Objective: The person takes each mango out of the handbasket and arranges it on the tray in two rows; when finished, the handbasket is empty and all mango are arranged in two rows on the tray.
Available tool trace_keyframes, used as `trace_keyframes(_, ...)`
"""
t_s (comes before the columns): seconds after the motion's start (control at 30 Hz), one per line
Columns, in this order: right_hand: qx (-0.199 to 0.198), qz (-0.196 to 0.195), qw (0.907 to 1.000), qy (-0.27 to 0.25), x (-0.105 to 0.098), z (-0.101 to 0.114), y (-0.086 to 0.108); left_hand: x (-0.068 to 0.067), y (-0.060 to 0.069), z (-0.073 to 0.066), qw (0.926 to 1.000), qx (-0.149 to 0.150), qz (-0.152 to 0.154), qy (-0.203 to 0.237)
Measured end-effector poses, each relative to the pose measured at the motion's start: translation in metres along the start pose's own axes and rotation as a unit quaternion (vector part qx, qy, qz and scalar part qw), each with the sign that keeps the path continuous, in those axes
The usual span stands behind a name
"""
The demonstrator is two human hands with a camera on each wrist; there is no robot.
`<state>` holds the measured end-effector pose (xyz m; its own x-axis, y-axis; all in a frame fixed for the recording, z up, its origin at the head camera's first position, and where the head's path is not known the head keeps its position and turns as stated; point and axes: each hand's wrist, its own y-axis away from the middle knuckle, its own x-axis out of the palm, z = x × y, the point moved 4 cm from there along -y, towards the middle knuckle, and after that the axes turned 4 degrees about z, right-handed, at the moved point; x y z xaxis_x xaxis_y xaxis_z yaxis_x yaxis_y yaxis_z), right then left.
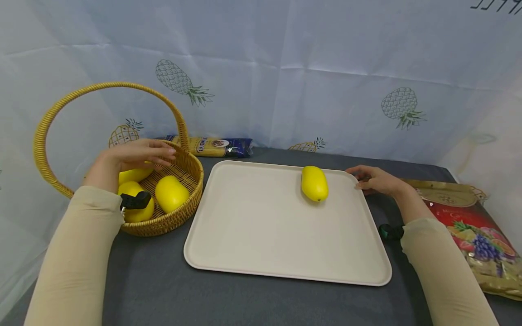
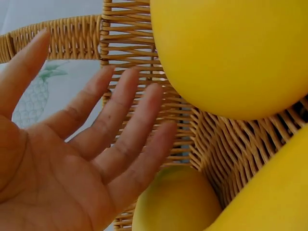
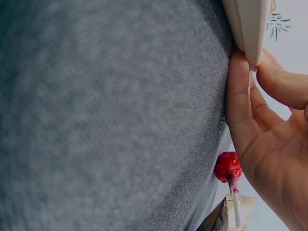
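A wicker basket [image 1: 163, 226] with a tall looped handle stands at left in the head view, with yellow mangoes [image 1: 171, 194] inside. Over its far side hovers my left hand [image 1: 138, 153], palm bare and fingers spread. The left wrist view shows that hand [image 2: 82, 154] beside the mangoes [image 2: 231, 53], holding none. On the beige tray [image 1: 281, 226] lies a single mango [image 1: 314, 184], towards the far right. My right hand [image 1: 378, 180] is at the tray's far right corner. In the right wrist view its thumb and fingers pinch the tray's edge [image 3: 248, 29].
Behind the basket lies a packet of pasta [image 1: 214, 147] against the pineapple-print curtain [image 1: 261, 90]. A red and gold bag with fruit pictures [image 1: 477, 235] lies right of the tray. The right wrist view has a red lollipop [image 3: 228, 167] below the hand.
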<state>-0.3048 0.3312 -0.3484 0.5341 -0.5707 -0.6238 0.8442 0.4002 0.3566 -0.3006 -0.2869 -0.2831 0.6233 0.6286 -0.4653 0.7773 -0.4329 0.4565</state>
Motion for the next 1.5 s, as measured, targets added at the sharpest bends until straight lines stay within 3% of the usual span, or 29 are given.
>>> trace_keyframes(0.33, -0.002, -0.002, 1.0000, 0.006, 0.000, -0.001, -0.001, 0.009, -0.001, 0.004, 0.9956, -0.009, 0.090, -0.023)
trace_keyframes(0.57, 0.000, -0.001, 1.0000, 0.004, -0.001, -0.002, -0.001, 0.014, -0.001, 0.006, 0.9923, -0.004, 0.121, -0.023)
trace_keyframes(0.9, -0.008, -0.002, 1.0000, 0.003, 0.000, -0.002, 0.000, 0.019, -0.003, 0.014, 0.9785, -0.041, 0.198, -0.039)
trace_keyframes(1.03, -0.006, 0.000, 1.0000, 0.003, 0.000, -0.001, 0.001, 0.020, -0.004, 0.015, 0.9750, -0.055, 0.207, -0.060)
trace_keyframes(1.3, -0.003, -0.001, 1.0000, -0.003, 0.000, -0.001, 0.001, 0.022, -0.005, 0.017, 0.9726, -0.079, 0.211, -0.059)
trace_keyframes(1.5, -0.004, -0.001, 1.0000, -0.005, -0.001, -0.003, -0.001, 0.022, -0.006, 0.016, 0.9729, -0.073, 0.212, -0.056)
